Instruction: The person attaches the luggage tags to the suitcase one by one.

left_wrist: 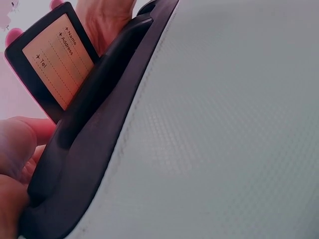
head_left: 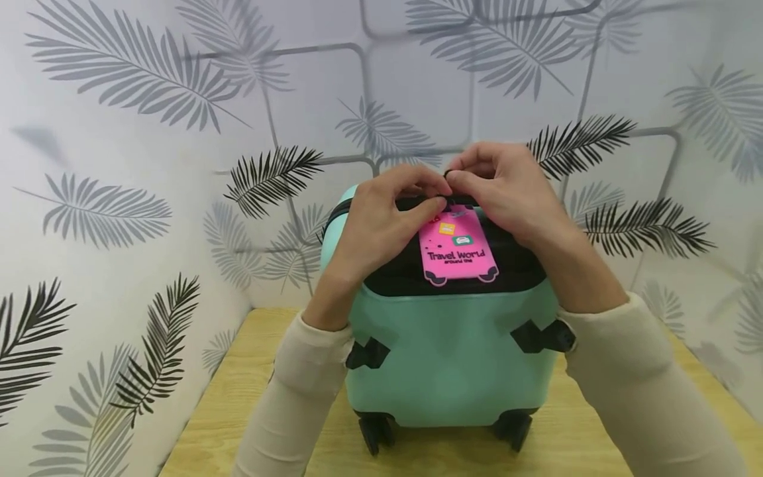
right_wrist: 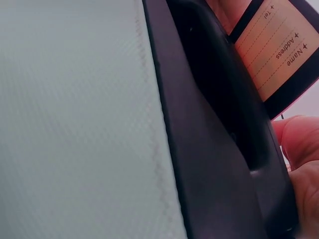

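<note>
A mint-green suitcase (head_left: 450, 361) stands upright on its wheels, with a black carry handle (left_wrist: 87, 97) on its top side. A pink luggage tag (head_left: 457, 255) printed "Travel World" lies against the black panel in the head view. Its back, a card (left_wrist: 60, 62) with Name, Address and Tel lines in a black frame, shows in the left wrist view. At the tag's top edge my left hand (head_left: 381, 215) pinches the black strap between thumb and fingertips. Slightly higher, my right hand (head_left: 512, 189) pinches the strap's dark end (head_left: 448, 173). The fingers partly hide the strap.
The suitcase stands on a yellow wood-grain table (head_left: 226, 397). Behind it and to the left rise walls (head_left: 149, 165) patterned with grey and black leaves. Black corner pieces (head_left: 366, 354) and wheels (head_left: 375, 434) stick out from the suitcase's near face.
</note>
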The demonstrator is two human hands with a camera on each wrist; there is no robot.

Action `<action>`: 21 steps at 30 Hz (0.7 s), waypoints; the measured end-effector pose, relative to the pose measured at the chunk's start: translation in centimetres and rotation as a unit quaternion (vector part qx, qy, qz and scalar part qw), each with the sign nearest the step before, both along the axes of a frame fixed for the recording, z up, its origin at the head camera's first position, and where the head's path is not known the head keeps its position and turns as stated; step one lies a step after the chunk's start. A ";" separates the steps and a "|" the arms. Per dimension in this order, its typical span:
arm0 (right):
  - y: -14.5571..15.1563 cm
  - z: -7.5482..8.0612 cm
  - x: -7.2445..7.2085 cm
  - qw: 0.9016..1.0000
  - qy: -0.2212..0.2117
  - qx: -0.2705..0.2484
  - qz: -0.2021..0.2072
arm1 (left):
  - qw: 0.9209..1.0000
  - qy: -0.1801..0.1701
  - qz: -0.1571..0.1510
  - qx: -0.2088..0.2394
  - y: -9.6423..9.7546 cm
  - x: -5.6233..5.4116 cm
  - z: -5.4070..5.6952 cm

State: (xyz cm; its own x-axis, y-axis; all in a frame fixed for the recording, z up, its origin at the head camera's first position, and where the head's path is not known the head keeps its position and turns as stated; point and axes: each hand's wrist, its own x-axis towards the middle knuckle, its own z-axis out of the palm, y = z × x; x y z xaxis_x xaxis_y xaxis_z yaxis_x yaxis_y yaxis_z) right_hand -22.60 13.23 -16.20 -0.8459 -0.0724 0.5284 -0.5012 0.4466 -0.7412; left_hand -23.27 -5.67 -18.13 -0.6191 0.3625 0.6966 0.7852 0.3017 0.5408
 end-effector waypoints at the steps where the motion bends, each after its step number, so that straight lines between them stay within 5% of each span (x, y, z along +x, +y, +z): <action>1: 0.0 0.0 0.0 1.000 0.003 0.002 -0.002 | 1.000 0.001 0.000 0.001 0.0 0.0 0.0; 11: -0.3 0.1 -0.1 0.999 0.010 0.037 -0.021 | 1.000 0.022 0.014 -0.008 0.0 0.0 0.1; 21: 0.2 -0.3 0.4 1.000 0.012 0.012 0.024 | 1.000 -0.003 -0.012 0.009 -0.2 0.0 0.1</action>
State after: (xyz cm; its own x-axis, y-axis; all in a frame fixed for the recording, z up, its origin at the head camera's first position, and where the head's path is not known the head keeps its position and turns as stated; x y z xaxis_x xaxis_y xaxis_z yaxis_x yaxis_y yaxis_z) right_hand -22.21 13.38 -16.52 -0.8283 -0.1254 0.5461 -0.5399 0.4394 -0.7179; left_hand -23.29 -5.83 -18.05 -0.6143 0.3644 0.6999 0.7890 0.2738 0.5500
